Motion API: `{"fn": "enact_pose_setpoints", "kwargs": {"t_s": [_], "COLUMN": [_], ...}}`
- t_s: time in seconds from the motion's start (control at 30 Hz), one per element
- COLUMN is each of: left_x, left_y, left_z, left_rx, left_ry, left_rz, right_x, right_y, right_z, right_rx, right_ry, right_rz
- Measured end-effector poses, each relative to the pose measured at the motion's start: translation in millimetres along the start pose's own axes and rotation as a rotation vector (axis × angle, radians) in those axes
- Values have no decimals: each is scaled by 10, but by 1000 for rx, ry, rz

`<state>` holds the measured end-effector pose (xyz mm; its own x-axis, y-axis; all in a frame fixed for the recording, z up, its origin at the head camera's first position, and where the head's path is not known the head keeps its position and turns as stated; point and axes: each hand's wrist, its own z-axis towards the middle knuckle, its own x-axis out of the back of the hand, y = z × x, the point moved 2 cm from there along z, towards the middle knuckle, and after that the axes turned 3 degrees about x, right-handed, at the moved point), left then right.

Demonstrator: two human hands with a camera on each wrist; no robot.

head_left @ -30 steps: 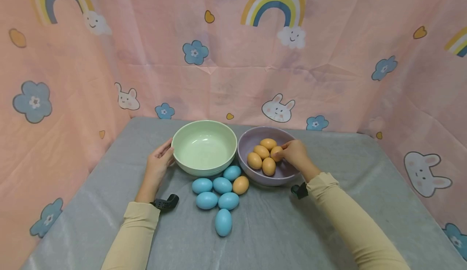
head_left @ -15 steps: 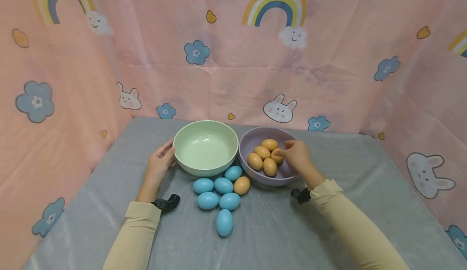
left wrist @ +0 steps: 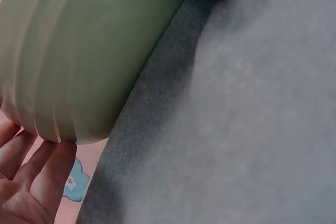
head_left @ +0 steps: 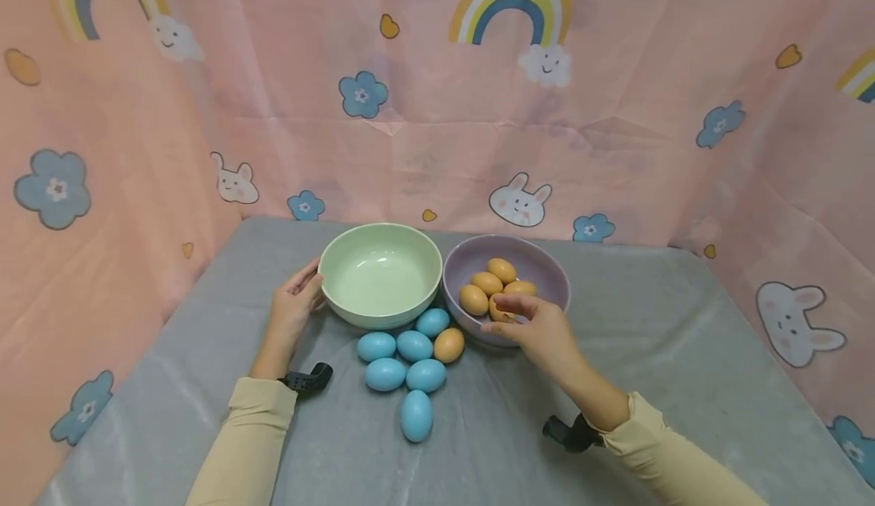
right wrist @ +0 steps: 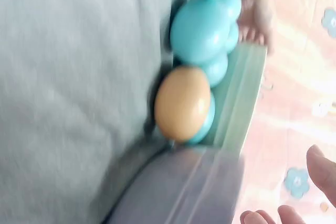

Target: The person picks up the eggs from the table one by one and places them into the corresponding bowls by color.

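A light green bowl [head_left: 379,282] stands at the back of the table with nothing in it. My left hand [head_left: 292,305] touches its left side, fairly straight fingertips against the outer wall [left wrist: 68,77]. Beside it, a purple bowl [head_left: 552,278] contains several brown eggs [head_left: 486,284]. Above that bowl's front rim is my right hand [head_left: 543,335], thumb and fingers apart, nothing between them. In front of the bowls lie a single brown egg [head_left: 448,346] and several blue eggs [head_left: 414,346], grouped closely on the cloth. The right wrist view shows the loose brown egg [right wrist: 182,103] near the purple bowl.
A grey cloth [head_left: 683,384] covers the table. Pink curtains [head_left: 424,149] printed with rainbows, flowers and rabbits enclose the back and both sides. Each wrist wears a black camera mount [head_left: 309,380].
My right hand has let go of a brown egg inside the purple bowl and moved back toward its front rim. That egg now lies among the others. The left hand stays at the green bowl.
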<state>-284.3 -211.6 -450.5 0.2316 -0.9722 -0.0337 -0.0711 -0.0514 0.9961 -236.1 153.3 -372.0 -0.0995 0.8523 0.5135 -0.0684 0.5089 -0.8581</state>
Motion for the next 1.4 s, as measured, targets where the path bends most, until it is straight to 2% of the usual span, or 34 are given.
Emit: {"fn": "enact_pose_setpoints", "kwargs": {"t_s": [0.3, 0.5, 0.73, 1.13, 1.4], "left_x": [2, -6, -5, -9, -4], "left_y": [15, 14, 5, -2, 12], "left_z": [-8, -9, -1, -11, -19], "left_rx": [-6, -11, -10, -15, -14], "left_ry": [2, -10, -10, -13, -19], "left_rz": [-10, -13, -7, -5, -7], "right_x": [-201, -298, -380, -550, -608], "right_y": [-11, 40, 96, 255, 286], "right_z": [-202, -240, -259, -222, -176], "right_rx": [-9, -41, -104, -212, -230], "right_ry": [-131, -192, -243, -208, -186], "right_rz": [120, 126, 214, 263, 307]}}
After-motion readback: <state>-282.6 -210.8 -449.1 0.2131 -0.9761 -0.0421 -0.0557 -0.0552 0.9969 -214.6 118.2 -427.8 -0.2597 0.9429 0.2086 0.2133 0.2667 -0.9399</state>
